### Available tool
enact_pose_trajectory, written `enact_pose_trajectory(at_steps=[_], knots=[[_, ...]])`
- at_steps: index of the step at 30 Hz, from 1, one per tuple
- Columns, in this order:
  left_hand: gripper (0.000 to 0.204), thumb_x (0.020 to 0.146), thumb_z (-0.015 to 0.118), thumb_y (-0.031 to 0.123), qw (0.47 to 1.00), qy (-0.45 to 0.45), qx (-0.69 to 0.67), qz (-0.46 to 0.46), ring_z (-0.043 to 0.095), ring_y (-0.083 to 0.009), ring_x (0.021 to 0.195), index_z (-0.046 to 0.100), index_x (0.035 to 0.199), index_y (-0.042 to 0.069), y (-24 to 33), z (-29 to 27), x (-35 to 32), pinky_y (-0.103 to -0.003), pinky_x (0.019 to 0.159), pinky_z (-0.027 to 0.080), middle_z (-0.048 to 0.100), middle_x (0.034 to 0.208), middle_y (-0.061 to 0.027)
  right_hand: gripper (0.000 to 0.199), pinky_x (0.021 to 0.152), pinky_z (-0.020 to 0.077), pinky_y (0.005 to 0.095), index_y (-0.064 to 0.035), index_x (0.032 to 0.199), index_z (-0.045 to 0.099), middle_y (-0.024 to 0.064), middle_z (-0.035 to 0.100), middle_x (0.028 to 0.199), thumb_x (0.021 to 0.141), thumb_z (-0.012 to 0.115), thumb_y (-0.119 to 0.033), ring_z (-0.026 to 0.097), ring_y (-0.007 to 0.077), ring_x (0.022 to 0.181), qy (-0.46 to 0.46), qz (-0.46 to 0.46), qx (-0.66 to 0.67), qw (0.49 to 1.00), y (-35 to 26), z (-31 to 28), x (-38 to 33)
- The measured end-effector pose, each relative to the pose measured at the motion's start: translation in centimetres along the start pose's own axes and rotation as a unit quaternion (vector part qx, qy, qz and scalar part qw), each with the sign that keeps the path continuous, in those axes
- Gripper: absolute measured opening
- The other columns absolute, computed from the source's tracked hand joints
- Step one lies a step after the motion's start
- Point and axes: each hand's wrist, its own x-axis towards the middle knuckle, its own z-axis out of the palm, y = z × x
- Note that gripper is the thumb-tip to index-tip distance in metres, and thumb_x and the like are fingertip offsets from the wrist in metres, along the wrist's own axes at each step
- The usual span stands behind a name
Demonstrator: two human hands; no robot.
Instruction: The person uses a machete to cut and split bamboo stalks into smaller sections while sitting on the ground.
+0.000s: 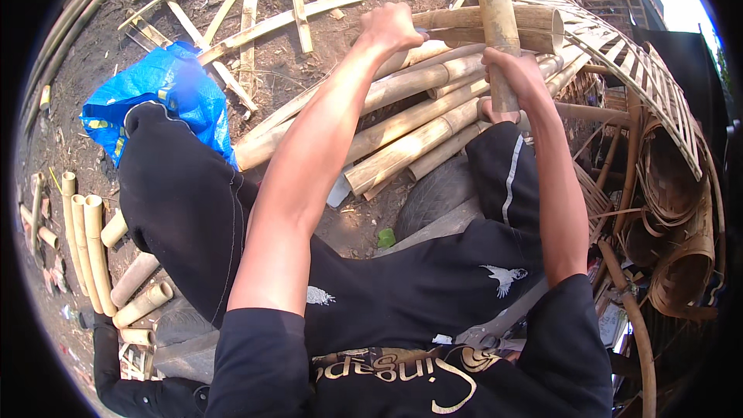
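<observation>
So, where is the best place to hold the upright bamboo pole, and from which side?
Probably grip the bamboo pole on its bare shaft just above the right hand, coming from the left: it stands nearly upright, round and smooth there, and the stacked bamboo and woven panel crowd its right and far sides.

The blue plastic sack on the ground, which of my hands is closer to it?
Left. The left hand grips something among the bamboo poles, across the dirt to the right of the blue sack. The right hand clasps the upright bamboo pole, farther right still.
</observation>
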Motion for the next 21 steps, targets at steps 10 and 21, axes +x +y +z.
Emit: enact_pose_trajectory(at_steps=[10, 21], knots=[[0.027, 0.078, 0.077, 0.022, 0.992, -0.012, 0.102, -0.067, 0.074, -0.0313, 0.091, 0.077, 0.096, 0.003, -0.8, -1.6, 1.6, -0.043, 0.078, 0.059, 0.075, 0.095, -0.0176, 0.032, 0.067, 0.0539, 0.0299, 0.0041, 0.097, 0.069, 0.0091, 0.067, 0.080, 0.084, 0.074, -0.025, 0.066, 0.0155, 0.075, 0.250, -0.238, 0.098, 0.933, -7.8, -10.7, -8.8], [0.032, 0.072, 0.082, 0.025, 0.909, 0.283, 0.297, 0.072, 0.071, -0.0341, 0.103, 0.076, 0.096, 0.004, -3.1, 1.7, 6.0, -0.050, 0.103, 0.040, 0.075, 0.097, -0.0190, 0.043, 0.065, 0.0535, 0.0336, 0.0074, 0.095, 0.071, 0.0108, 0.068, 0.082, 0.070, 0.077, -0.027, 0.065, 0.0185, 0.070, -0.024, 0.096, -0.048, 0.994, 5.9, 5.5, 3.3]])
